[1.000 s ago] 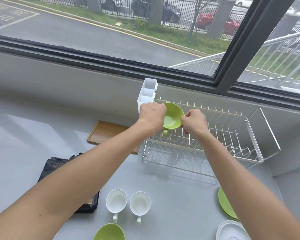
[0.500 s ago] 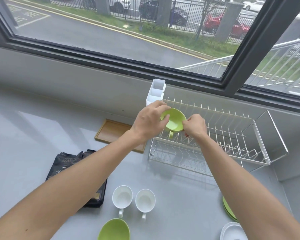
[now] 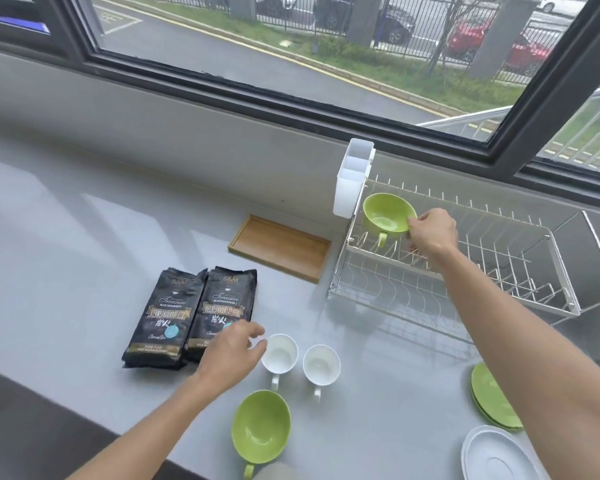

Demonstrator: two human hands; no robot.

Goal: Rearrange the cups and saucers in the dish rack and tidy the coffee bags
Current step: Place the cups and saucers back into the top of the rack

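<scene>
Above, my right hand [image 3: 430, 232] pinched the green cup [image 3: 388, 213] tilted in the dish rack [image 3: 499, 271]. My left hand [image 3: 231, 355], fingers loosely spread, hovered beside a white cup [image 3: 280, 353].

My right hand [image 3: 430, 233] reaches to the upper right of the frame, arm stretched, fingers pinched together. My left hand [image 3: 231, 355] hangs at lower centre, palm down, fingers loosely spread.

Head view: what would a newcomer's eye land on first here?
Probably the green cup tilted in the upper tier of the wire dish rack, with the right hand at its rim. Next, the two black coffee bags lying side by side on the grey counter, the left hand beside two white cups.
</scene>
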